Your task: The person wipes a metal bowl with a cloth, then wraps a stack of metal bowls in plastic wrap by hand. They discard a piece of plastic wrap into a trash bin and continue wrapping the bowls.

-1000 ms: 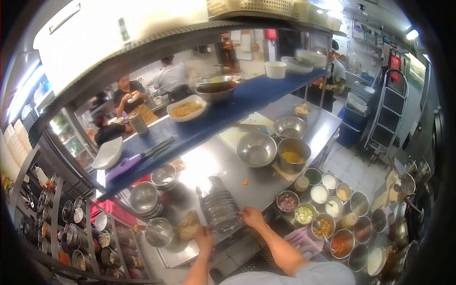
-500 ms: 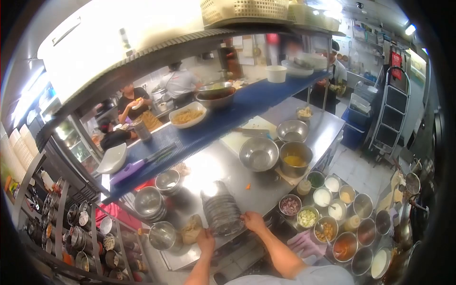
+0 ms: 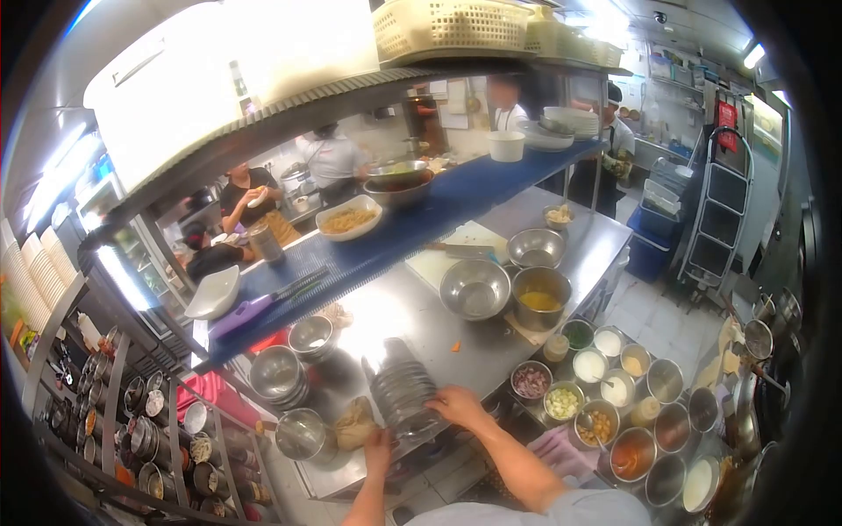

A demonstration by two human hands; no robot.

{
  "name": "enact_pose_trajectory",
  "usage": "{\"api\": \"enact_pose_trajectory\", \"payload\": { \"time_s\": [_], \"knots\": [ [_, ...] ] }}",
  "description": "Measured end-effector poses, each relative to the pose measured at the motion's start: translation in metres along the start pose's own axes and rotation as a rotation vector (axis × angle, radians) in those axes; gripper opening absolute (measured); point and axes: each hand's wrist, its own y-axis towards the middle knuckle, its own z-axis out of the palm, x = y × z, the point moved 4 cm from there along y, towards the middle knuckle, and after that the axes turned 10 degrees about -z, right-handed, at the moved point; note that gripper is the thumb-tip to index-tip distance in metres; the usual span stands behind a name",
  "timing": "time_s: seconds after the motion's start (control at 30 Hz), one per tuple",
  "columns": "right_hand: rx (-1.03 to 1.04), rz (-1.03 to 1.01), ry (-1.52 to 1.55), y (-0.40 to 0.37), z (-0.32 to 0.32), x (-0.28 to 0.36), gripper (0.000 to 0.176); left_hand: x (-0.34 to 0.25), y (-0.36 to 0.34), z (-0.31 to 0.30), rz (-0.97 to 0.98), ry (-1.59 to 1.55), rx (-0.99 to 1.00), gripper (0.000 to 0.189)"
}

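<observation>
A long stack of nested metal bowls (image 3: pixel 402 386) lies tilted on the steel counter (image 3: pixel 351 478). My right hand (image 3: pixel 458 407) is at the stack's right side, its fingers closed on the rim near the front end. At the lower left of the stack is my left hand (image 3: pixel 379 445), next to a crumpled tan cloth (image 3: pixel 355 424); its fingers are too small to read clearly, and whether they hold the stack's edge is not visible. A metal bowl (image 3: pixel 300 435) stands left of the cloth.
Stacked bowls (image 3: pixel 277 375) stand at the left. Beyond are a large empty bowl (image 3: pixel 474 289), a pot of yellow liquid (image 3: pixel 540 296) and a white cutting board (image 3: pixel 465 250). Ingredient containers (image 3: pixel 632 453) fill the right side. Several people work behind the blue shelf (image 3: pixel 474 184).
My right hand has shifted slightly left along with the stack's front end. My left hand stays low beside the cloth. The camera view has moved a little.
</observation>
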Motion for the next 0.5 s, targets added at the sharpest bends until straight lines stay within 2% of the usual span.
{"api": "enact_pose_trajectory", "payload": {
  "time_s": [0.07, 0.13, 0.17, 0.2, 0.23, 0.27, 0.3, 0.33, 0.5],
  "knots": [
    [0.059, -0.105, -0.101, 0.017, 0.040, -0.040, 0.027, -0.011, 0.001, -0.001, 0.166, 0.420, -0.014, 0.027],
    [0.194, -0.166, -0.210, 0.007, 0.059, -0.042, 0.023, 0.005, 0.007, -0.011, 0.052, 0.398, -0.061, 0.031],
    [0.295, -0.191, -0.274, 0.017, 0.049, -0.031, 0.022, 0.002, 0.007, -0.011, 0.074, 0.431, -0.068, 0.032],
    [0.220, -0.090, -0.251, 0.016, 0.052, -0.035, 0.025, -0.009, 0.000, -0.005, 0.103, 0.527, -0.123, 0.034],
    [0.233, -0.138, -0.254, 0.016, 0.042, -0.021, 0.025, 0.019, 0.017, -0.015, 0.291, 0.649, -0.233, 0.036],
    [0.303, 0.034, -0.207, 0.016, 0.050, -0.032, 0.024, 0.010, 0.011, -0.012, 0.154, 0.649, -0.186, 0.036],
    [0.065, 0.071, 0.007, 0.017, 0.026, -0.008, 0.026, -0.014, -0.005, -0.001, 0.214, 0.619, -0.259, 0.035],
    [0.021, 0.018, -0.104, 0.015, 0.031, -0.014, 0.025, -0.011, 0.004, -0.001, 0.238, 0.644, -0.280, 0.034],
    [-0.030, 0.090, -0.044, 0.012, 0.018, -0.005, 0.022, -0.006, 0.016, 0.004, 0.289, 0.627, -0.304, 0.032]
  ]
}}
